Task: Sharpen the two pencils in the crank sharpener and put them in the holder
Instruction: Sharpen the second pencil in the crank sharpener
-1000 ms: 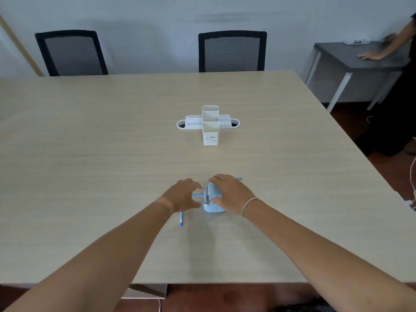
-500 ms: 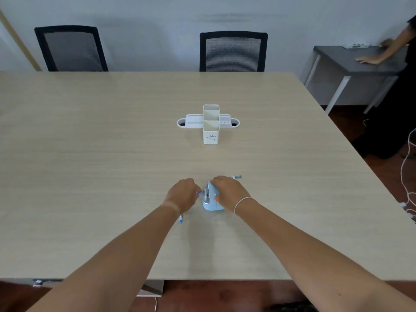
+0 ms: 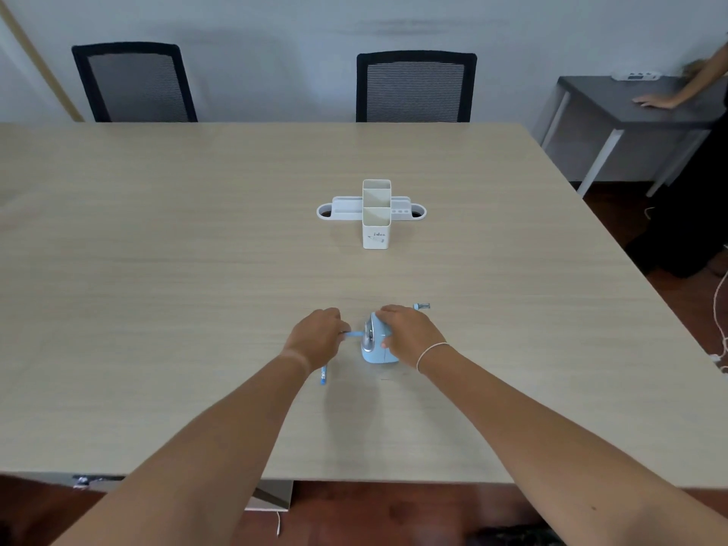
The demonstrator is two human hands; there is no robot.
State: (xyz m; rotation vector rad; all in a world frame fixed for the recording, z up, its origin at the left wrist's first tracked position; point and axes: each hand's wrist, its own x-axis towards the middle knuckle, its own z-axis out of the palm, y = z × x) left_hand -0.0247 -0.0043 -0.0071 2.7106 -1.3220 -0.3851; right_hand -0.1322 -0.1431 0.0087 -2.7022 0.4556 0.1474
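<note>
**One pencil at the sharpener mouth, one lying loose, holder empty**

Left to right: the second pencil (image 3: 323, 376) lies flat on the table (image 3: 157, 289) at about 7 o'clock from the sharpener, half hidden under the left wrist; only its blue end shows. The left hand (image 3: 315, 338) is curled with its fingers pinched on the first pencil (image 3: 354, 333), which runs level into the sharpener's left face; a short blue stretch shows between knuckles and mouth. The sharpener (image 3: 374, 346) stands on the table near the front edge; the right hand (image 3: 409, 333) is cupped over its top and right side, fingers closed on the body, steadying it; the crank (image 3: 422, 306) pokes out at 1 o'clock, untouched.

Handling, as I judge it: the pencils are light, stiff and thin, with a brittle lead, so grip near the mouth and push straight; skewed pressure could snap the point. The sharpener looks like small light plastic, likely to slide or tip on the smooth top, so press it down while cranking. The holder (image 3: 376, 230), at 12 o'clock and well apart, looks light and tall; drop pencils in gently.

Count: two pencils, one sharpener, one crank, one holder with two upright cups, both apparently empty; two chairs (image 3: 415, 86) at the far side.
</note>
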